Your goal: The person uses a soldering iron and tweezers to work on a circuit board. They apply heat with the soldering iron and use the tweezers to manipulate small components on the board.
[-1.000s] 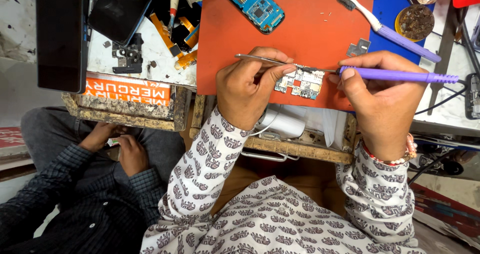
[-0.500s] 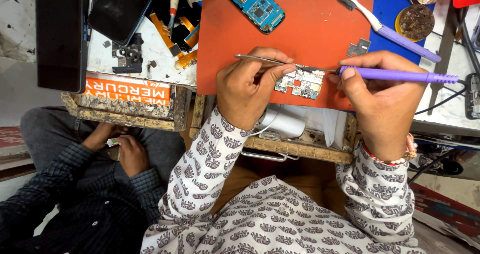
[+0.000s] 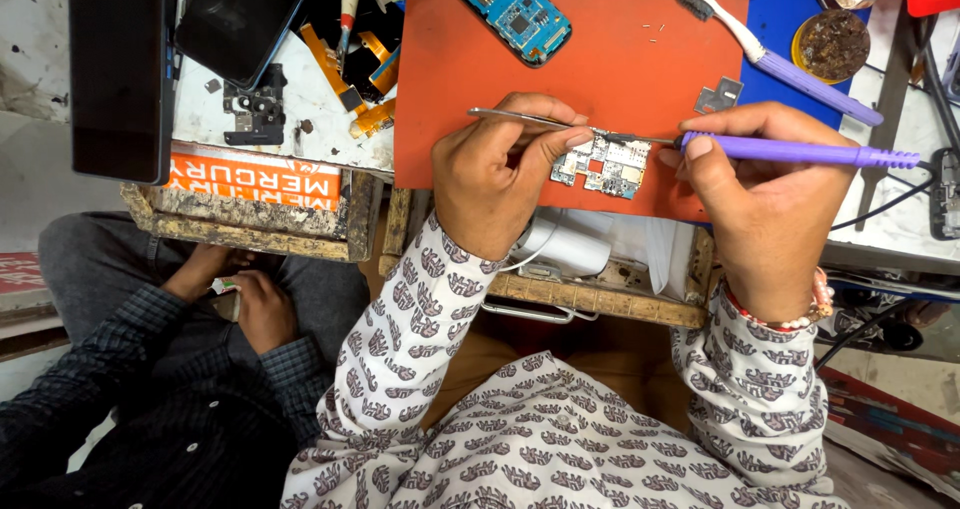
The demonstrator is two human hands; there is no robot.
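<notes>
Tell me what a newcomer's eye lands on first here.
First, the orange mat at top centre, where a small circuit board lies between two hands. The left hand holds metal tweezers to the board; the right hand holds a purple-handled tool. A second person's hands rest at lower left.

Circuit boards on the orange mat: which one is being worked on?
The small pale circuit board between both hands, not the blue circuit board lying untouched at the mat's top edge.

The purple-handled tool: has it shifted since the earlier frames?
No. The purple-handled tool in the right hand lies at the same spot against the orange mat, tip at the circuit board.
</notes>
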